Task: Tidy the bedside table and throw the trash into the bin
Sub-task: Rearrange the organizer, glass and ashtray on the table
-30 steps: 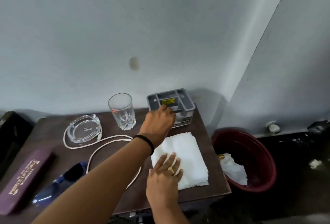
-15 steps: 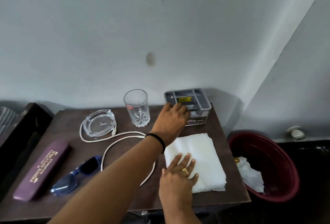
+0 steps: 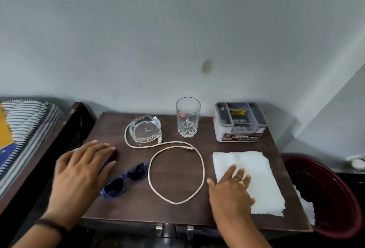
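Left grip (image 3: 83, 170) perhaps on case (image 3: 114, 155)

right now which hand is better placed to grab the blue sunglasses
Left. The left hand is right beside the sunglasses; the right hand lies flat on the napkin, beyond the cable loop.

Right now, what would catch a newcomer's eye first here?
The right hand lies flat on a white napkin at the right of the table; the left hand spreads over a purple case at its left. Between them a white cable loops beside blue sunglasses, and a dark red bin stands right of the table.
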The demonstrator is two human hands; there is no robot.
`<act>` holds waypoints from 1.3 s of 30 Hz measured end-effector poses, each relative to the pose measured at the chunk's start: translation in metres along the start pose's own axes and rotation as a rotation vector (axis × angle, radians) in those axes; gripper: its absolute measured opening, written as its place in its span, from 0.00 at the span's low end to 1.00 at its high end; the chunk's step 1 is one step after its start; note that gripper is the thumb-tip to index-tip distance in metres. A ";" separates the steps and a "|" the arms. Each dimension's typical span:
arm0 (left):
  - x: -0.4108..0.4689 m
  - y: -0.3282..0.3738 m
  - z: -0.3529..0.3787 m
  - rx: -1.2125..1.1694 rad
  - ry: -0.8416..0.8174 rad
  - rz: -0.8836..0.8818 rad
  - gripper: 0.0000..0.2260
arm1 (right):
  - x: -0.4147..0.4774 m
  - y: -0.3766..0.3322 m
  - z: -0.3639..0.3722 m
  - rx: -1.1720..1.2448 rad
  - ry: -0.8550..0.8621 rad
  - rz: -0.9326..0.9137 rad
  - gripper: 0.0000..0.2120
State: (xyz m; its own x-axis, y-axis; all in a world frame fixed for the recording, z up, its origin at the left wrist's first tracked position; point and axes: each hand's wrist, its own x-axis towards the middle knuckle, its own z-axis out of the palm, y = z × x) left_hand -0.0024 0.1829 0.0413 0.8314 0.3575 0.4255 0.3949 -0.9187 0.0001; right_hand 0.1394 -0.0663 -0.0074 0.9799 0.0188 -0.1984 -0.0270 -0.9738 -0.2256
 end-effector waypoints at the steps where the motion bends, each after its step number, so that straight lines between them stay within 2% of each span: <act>1: -0.005 -0.014 0.000 -0.004 -0.043 -0.069 0.21 | -0.005 -0.006 -0.006 -0.029 0.048 -0.054 0.43; 2: -0.010 -0.024 0.001 -0.006 -0.097 -0.137 0.24 | -0.010 -0.011 -0.011 -0.058 -0.055 -0.119 0.43; 6: -0.024 -0.044 0.018 -0.108 -0.302 -0.361 0.34 | -0.023 -0.049 -0.011 -0.104 0.264 -0.469 0.31; 8: -0.026 -0.046 0.026 -0.205 -0.365 -0.428 0.33 | -0.032 -0.072 -0.011 -0.090 0.353 -0.673 0.24; 12: -0.025 -0.054 0.038 -0.277 -0.360 -0.388 0.31 | -0.048 -0.110 0.019 -0.090 0.290 -1.078 0.28; 14: -0.019 -0.061 0.043 -0.242 -0.364 -0.328 0.30 | -0.054 -0.122 0.037 -0.142 0.247 -1.175 0.27; 16: -0.012 -0.070 0.048 -0.230 -0.380 -0.305 0.31 | -0.058 -0.131 0.051 -0.160 0.251 -1.188 0.19; 17: -0.008 -0.074 0.051 -0.235 -0.387 -0.295 0.31 | -0.060 -0.134 0.055 -0.164 0.245 -1.170 0.18; 19: -0.001 -0.081 0.056 -0.258 -0.394 -0.259 0.31 | -0.062 -0.139 0.061 -0.150 0.198 -1.144 0.22; 27: 0.014 -0.095 0.069 -0.318 -0.390 -0.124 0.35 | -0.075 -0.144 0.067 -0.104 0.245 -1.133 0.22; 31: 0.000 -0.088 0.057 -0.354 -0.238 -0.206 0.35 | -0.075 -0.137 0.057 0.087 0.229 -1.089 0.25; 33: -0.011 -0.078 0.047 -0.401 -0.104 -0.268 0.28 | -0.065 -0.135 0.041 0.228 0.305 -1.057 0.24; 35: -0.016 -0.062 0.039 -0.367 -0.013 -0.237 0.19 | -0.046 -0.134 0.025 0.327 0.437 -1.002 0.23; 37: -0.012 -0.040 0.037 -0.303 -0.011 -0.176 0.18 | -0.020 -0.132 0.005 0.369 0.564 -0.882 0.28; 39: 0.006 -0.018 0.042 -0.268 -0.052 -0.108 0.21 | 0.009 -0.130 -0.017 0.436 0.573 -0.703 0.39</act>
State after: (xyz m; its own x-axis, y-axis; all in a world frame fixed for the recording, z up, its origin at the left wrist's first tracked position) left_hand 0.0116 0.2087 0.0058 0.8115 0.4577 0.3632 0.3708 -0.8838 0.2852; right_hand 0.1554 0.0568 0.0369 0.7454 0.3345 0.5766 0.6367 -0.6135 -0.4672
